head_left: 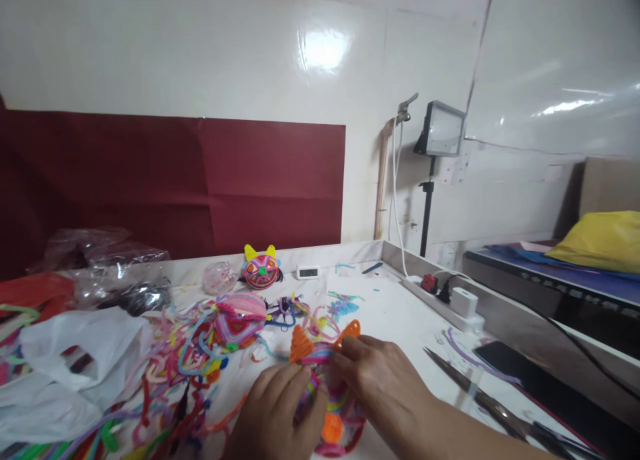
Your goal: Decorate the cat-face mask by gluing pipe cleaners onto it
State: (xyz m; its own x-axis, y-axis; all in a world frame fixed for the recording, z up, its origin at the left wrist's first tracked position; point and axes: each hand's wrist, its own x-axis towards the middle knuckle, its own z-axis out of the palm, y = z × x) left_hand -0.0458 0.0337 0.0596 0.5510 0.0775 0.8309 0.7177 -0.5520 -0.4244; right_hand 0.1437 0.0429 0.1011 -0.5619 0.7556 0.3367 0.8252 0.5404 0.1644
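Both my hands rest on a pipe-cleaner face (327, 387) lying on the white table (395, 313). It is wound in pink, purple and yellow, with two orange ears at its top and an orange blob lower down. My left hand (280, 413) curls over its left side, fingers pressed on the windings. My right hand (387, 383) grips its right side, fingertips by the right orange ear.
Loose pipe cleaners (180, 373) pile up on the left with white plastic bags (75, 360). A finished cat-face piece (261, 268) and a small digital clock (307, 272) stand at the back. Scissors (480, 397), a power strip (450, 303) and a dark phone (545, 387) lie on the right.
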